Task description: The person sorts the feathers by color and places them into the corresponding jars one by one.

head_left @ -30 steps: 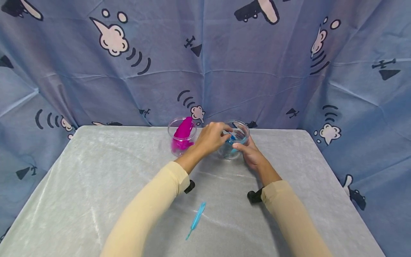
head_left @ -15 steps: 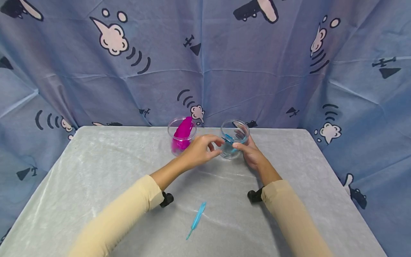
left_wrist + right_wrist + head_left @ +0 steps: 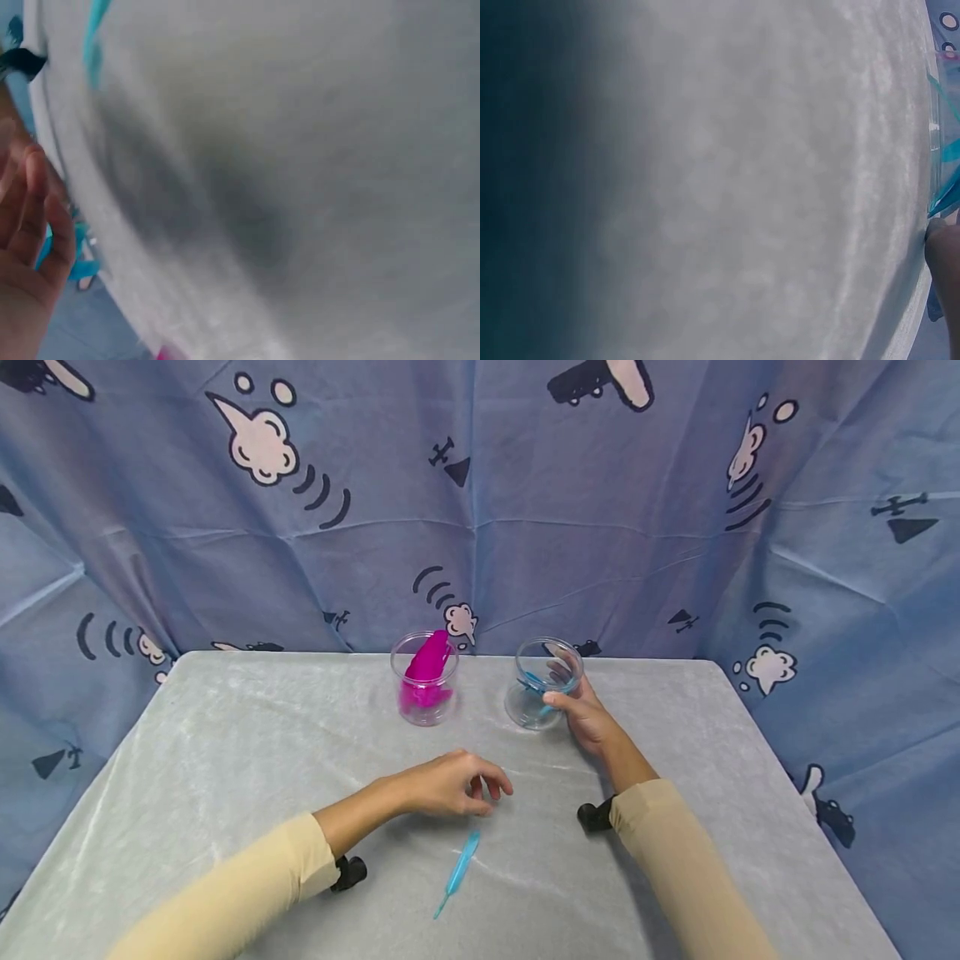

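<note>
Head view shows the left hand low over the grey table cloth, palm down, fingers loosely curled and holding nothing, thumb and forefinger a little apart. Just in front of its fingertips, toward the person, lies a loose blue feather, slanted, quill end nearest the table's front edge; hand and feather are near but not touching. The right hand grips the side of a clear cup at the far part of the table, thumb on the near wall, fingers round the far side, and the cup leans slightly toward the left. Blue feathers show inside it.

Judging from this, the step in hand is the reach for the loose feather while the cup is steadied. The next move calls for a light pinch on a thin, flat thing lying flush on soft cloth, best taken at the quill.

The left forearm lies across the table from the near left, wrist level; the right forearm runs straight up from the near right.

Left of the held cup, well apart from it, a second clear cup stands upright with magenta feathers. Behind hangs a blue patterned curtain. Both wrist views are blurred.
</note>
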{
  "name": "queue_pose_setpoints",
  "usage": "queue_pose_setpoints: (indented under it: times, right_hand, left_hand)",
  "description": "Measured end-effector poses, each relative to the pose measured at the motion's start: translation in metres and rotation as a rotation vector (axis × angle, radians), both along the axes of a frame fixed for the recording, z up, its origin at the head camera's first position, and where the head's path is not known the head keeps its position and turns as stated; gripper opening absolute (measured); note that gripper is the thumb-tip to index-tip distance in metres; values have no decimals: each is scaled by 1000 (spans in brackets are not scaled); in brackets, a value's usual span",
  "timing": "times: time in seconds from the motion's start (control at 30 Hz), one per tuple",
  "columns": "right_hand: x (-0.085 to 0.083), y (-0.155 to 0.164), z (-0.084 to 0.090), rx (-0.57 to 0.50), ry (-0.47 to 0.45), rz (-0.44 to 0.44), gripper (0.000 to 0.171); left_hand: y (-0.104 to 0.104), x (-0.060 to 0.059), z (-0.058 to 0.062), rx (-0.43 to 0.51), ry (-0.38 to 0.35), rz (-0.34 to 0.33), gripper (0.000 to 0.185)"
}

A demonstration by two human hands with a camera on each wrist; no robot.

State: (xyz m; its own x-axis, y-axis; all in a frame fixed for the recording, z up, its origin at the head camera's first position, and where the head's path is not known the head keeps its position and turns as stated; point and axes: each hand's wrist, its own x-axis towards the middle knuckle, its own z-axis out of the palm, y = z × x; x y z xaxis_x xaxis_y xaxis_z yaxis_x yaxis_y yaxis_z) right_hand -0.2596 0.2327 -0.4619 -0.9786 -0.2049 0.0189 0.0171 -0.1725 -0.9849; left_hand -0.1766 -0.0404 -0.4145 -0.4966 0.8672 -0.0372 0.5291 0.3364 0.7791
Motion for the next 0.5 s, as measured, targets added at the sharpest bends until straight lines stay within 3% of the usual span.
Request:
queue_pose_setpoints:
  times: [0.17, 0.3, 0.5]
  right_hand:
    - [0, 0, 1, 6, -4, 3, 78]
    - [0, 0, 1, -6, -14, 5, 84]
    - [0, 0, 1, -5, -18, 6, 89]
  left_hand:
    - [-10, 10, -11, -14, -23, -47, 30]
    - [-16, 15, -16, -3, -59, -56, 34]
    - [-19, 23, -20, -57, -71, -43, 44]
